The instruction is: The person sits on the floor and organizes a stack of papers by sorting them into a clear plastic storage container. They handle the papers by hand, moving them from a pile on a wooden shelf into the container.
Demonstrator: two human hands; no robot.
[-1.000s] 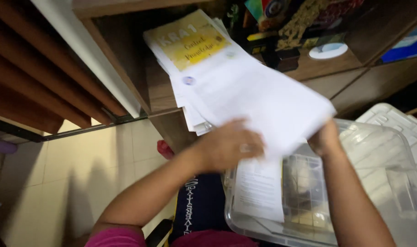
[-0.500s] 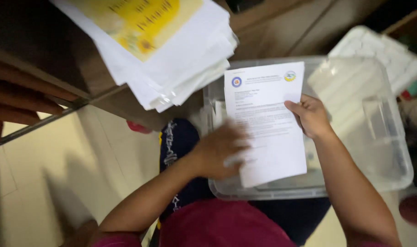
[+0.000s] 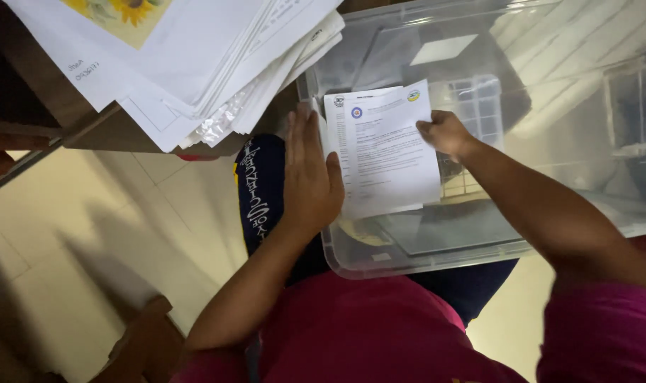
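Observation:
A white printed sheet of paper (image 3: 387, 152) lies over the open clear plastic box (image 3: 578, 92) resting on my lap. My left hand (image 3: 310, 177) holds the sheet's left edge with flat fingers, at the box's left wall. My right hand (image 3: 445, 132) pinches the sheet's upper right edge. Further sheets and a flat grey item lie under it inside the box.
A thick stack of white papers (image 3: 195, 64) with a sunflower print on top overhangs a wooden table edge (image 3: 89, 131) at the upper left. Beige tiled floor (image 3: 103, 234) lies to the left. A wooden stool corner (image 3: 146, 333) sits at the lower left.
The sheet came down from in front of the paper stack into the box. My left hand moved from its face to its left edge. The view tilted down.

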